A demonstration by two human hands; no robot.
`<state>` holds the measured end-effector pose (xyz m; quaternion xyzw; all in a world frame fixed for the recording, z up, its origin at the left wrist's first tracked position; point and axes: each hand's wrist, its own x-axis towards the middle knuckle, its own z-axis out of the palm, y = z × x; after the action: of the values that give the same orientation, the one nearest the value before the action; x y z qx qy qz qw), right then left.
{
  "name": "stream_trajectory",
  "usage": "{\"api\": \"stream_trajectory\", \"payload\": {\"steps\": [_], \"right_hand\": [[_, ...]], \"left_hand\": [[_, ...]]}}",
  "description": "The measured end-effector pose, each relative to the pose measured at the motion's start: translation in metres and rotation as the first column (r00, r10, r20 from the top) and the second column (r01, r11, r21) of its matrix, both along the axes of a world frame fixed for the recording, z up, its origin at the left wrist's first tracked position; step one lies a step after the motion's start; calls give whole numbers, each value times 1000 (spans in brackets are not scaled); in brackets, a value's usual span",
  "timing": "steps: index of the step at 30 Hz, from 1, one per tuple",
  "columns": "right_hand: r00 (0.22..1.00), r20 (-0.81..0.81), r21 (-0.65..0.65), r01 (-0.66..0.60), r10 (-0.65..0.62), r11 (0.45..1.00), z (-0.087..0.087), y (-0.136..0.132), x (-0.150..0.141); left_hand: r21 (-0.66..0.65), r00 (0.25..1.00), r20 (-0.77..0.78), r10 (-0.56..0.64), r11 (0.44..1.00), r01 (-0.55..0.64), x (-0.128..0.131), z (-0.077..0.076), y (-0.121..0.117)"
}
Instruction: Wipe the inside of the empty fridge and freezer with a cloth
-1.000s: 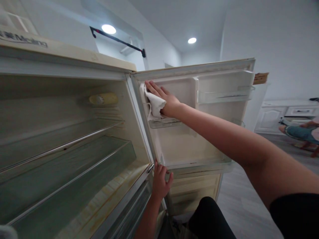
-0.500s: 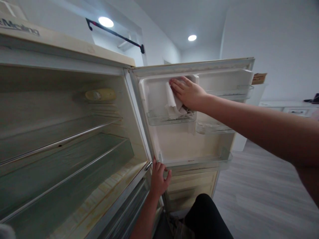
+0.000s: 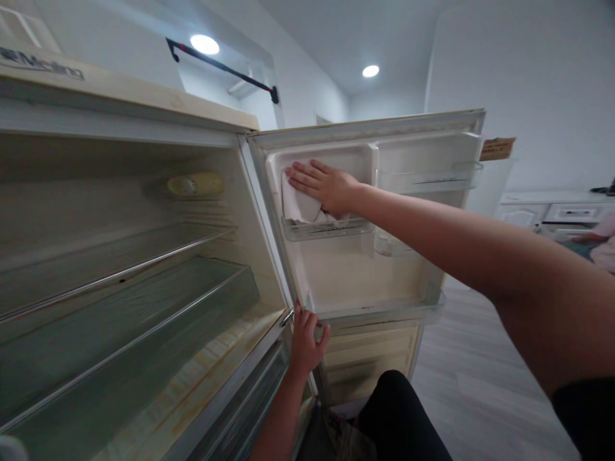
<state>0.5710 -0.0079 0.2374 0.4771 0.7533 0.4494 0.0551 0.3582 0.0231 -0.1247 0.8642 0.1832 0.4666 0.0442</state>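
White cloth: the cloth (image 3: 300, 202) is being pressed against the recessed upper inner panel of the open refrigerator door (image 3: 355, 275), with its lower folds being gathered at the small clear bin (image 3: 329, 232).
Cloth direction: one broad face is being turned toward the panel, the other toward the viewer; the long axis, blurred by the folds, seems to be running from upper left to lower right.
Right hand: the right hand (image 3: 331, 189) is being held open, with its fingers extended and the cloth being pinned beneath them.
Cloth contact: in judgement, even pressure is being favored by the flat fingers; corners are being served best by fingertips backed with cloth, and the bin rim by a lighter touch, the loose folds being kept tucked in.
Left hand: the left hand (image 3: 306, 339) is being kept loosely open at the hinge-side lower corner of the door, with one finger being stretched upward; whether the door is being steadied by it cannot be told.
Lower bin: a long clear bin (image 3: 379, 320) is being carried along the door's bottom.
Refrigerator: glass shelves (image 3: 120, 275) and a yellowed lamp cover (image 3: 196, 185) are being exposed beside the door.
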Motion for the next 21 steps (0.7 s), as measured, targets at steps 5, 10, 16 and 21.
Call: {"api": "stream_trajectory", "payload": {"steps": [5, 10, 16, 21], "right_hand": [[1000, 20, -32, -7, 8, 999, 16, -9, 12], [998, 6, -49, -61, 62, 997, 38, -62, 19], [967, -142, 280, -167, 212, 946, 47, -168, 3], [985, -165, 223, -14, 51, 975, 27, -182, 41]], "left_hand": [[13, 1000, -8, -8, 1000, 8, -2, 4, 0], [23, 1000, -17, -20, 1000, 20, -5, 1, 5], [37, 998, 10, -66, 997, 65, -8, -4, 12], [43, 996, 14, -88, 995, 87, -9, -6, 16]]}}
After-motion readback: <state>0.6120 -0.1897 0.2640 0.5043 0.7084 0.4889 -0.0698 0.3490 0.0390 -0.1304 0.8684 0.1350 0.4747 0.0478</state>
